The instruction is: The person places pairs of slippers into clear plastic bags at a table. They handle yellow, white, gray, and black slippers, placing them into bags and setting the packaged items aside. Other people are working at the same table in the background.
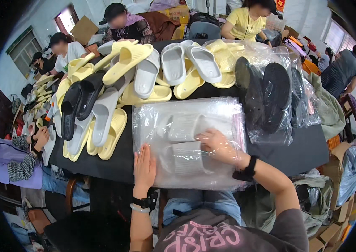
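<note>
A pair of light grey slippers [186,152] lies side by side in a clear plastic bag [146,119] on the table before me. The bag rests on a stack of similar bags. My left hand [145,163] lies flat along the bag's left edge, fingers stretched together. From the right side, where a pinkish strip edges the bag, my right hand [217,145] reaches in to the slippers. Its fingers point left between the two slippers' straps and heels. Clear film partly covers that hand, and glare blurs some of its fingertips.
Loose yellow [127,63], grey [173,65] and black slippers [89,94] pile along the black table's [297,147] far and left sides. Bagged black slippers [275,94] lie at right. Co-workers sit across and at left; cardboard boxes [339,168] stand at lower right.
</note>
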The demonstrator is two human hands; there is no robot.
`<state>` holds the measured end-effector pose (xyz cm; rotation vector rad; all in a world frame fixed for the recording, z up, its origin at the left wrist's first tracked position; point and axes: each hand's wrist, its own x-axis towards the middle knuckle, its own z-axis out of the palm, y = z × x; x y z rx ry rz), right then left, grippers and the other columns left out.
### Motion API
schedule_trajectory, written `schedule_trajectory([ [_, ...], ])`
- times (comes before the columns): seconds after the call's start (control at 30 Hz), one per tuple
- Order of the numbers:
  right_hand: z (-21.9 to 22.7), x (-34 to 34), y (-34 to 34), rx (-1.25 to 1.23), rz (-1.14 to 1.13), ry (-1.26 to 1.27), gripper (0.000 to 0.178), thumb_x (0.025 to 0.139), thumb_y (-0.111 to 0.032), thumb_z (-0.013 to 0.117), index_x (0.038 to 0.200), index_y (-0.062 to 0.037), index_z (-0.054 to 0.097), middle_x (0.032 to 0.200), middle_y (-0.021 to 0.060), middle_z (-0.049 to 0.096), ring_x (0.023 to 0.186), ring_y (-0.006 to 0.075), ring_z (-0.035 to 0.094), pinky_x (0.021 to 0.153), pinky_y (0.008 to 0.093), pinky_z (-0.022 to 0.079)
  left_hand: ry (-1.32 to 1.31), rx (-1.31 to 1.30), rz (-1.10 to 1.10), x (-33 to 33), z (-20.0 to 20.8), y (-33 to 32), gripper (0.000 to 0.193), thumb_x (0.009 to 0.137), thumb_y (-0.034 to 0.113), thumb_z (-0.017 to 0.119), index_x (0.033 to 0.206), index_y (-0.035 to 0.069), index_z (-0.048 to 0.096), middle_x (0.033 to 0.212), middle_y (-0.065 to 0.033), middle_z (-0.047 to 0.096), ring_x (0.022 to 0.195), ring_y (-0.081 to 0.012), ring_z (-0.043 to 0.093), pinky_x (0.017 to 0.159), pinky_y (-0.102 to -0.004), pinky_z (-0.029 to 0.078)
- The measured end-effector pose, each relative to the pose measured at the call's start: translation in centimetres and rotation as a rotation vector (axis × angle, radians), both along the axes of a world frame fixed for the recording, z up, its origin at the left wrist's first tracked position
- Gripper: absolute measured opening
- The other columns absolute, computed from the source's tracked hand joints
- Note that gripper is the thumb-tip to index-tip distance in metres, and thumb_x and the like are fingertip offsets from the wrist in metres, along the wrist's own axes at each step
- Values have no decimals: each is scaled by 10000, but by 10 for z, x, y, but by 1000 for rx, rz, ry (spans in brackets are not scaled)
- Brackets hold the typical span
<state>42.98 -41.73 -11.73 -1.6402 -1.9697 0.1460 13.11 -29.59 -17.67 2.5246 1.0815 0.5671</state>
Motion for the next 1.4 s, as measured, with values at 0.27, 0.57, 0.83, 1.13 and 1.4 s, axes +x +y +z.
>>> schedule_trajectory([
  [0.27, -19, 92, -117, 58, -403, 63, 438, 718, 124, 594, 1139, 7, 627, 1095, 150, 665, 1019, 373, 618, 862, 400, 524, 153, 191, 28, 7, 9, -10, 720, 947, 473, 528, 1476, 7, 383, 1527, -242, 358, 1435, -370, 315, 1185, -530, 165],
  [0.57, 63, 133, -150, 375, -465, 724, 383, 892, 78, 590, 1268, 34, 530, 1176, 63, 622, 1065, 126, 606, 914, 280, 497, 155, 241, -41, 25, 21, -18, 713, 907, 544, 558, 1414, 47, 493, 1488, -261, 407, 1413, -386, 352, 1172, -571, 155],
  [0.83, 145, 91, -17, -118, -108, 222, 409, 812, 114, 552, 1209, 19, 585, 1081, 144, 655, 1026, 215, 638, 825, 329, 520, 76, 241, -3, 27, 17, -22, 709, 910, 570, 522, 1401, 58, 520, 1489, -249, 416, 1417, -360, 358, 1183, -562, 138],
  [1.13, 117, 114, 103, -425, -162, -133, 337, 812, -20, 556, 1145, 6, 605, 1007, 231, 662, 958, 373, 650, 820, 426, 504, 63, 195, -17, 25, 11, -19, 761, 884, 614, 518, 1425, 80, 499, 1505, -247, 390, 1430, -348, 328, 1196, -548, 88],
  [1.4, 142, 178, 172, -326, -116, -59, 383, 800, -67, 717, 1176, -13, 665, 1013, 90, 724, 887, 144, 642, 819, 328, 513, 76, 216, -23, 24, 15, -16, 750, 881, 625, 530, 1394, 77, 536, 1476, -237, 431, 1418, -339, 350, 1190, -554, 114],
])
